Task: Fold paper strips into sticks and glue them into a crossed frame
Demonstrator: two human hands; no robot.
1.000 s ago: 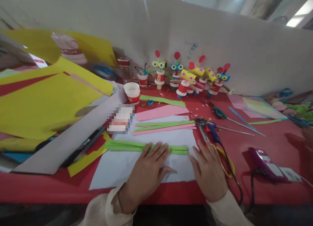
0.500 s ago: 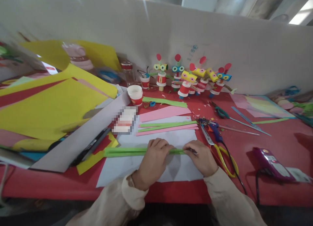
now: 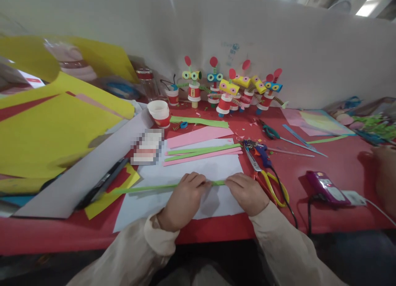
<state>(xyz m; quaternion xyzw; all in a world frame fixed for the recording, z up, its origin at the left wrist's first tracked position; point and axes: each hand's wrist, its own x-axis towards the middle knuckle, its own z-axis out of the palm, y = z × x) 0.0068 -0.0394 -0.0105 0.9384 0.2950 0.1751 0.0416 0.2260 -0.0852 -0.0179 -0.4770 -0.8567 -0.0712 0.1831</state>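
Note:
Both hands hold a long, narrow green paper strip point(image 3: 148, 188) stretched left to right over a white sheet point(image 3: 148, 209). My left hand point(image 3: 185, 200) is closed round its middle, fingertips pinching the paper. At the strip's right end my right hand point(image 3: 247, 192) is closed too, with its fingers pressed on the paper. The strip's left end reaches over a yellow paper scrap point(image 3: 99, 205). Just beyond the hands lie thin green strips point(image 3: 207, 150) and a thin pink strip point(image 3: 198, 159). Scissors with yellow handles point(image 3: 274, 189) lie to the right of my right hand.
Several paper-cup figures point(image 3: 194, 92) stand along the back wall. White cups point(image 3: 159, 108) stand at back left, near yellow sheets point(image 3: 55, 133). A glue gun point(image 3: 262, 154), pliers point(image 3: 269, 131) and a purple device point(image 3: 326, 189) lie rightward. Another person's arm point(image 3: 385, 174) shows at the right edge.
The green paper looked wider and layered before; now it shows as one narrow line between my hands. The view has shifted, and another person's arm has appeared at the right edge.

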